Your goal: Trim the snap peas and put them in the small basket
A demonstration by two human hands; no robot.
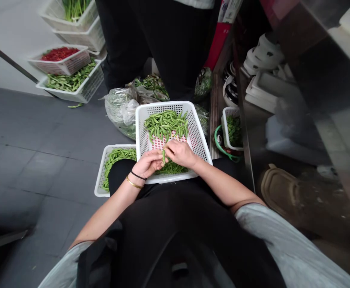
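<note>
On my lap rests a white perforated plastic basket [203,148]. A pile of green pea pods [165,122] lies in its far half, and thin green trimmings [172,167] lie in the near part, partly under my hands. My left hand [151,162] pinches a single pea pod [163,155], held upright over the basket. My right hand [181,153] is closed at the pod's upper end, fingertips together; whether a bit of the pod is between them is too small to make out.
Another basket of pods [106,160] stands on the floor by my left leg. Plastic bags of greens [122,106] lie beyond the lap basket, near a standing person's dark-trousered legs [175,48]. Stacked vegetable baskets [85,94] are at far left; a metal shelf edge [248,160] runs along the right.
</note>
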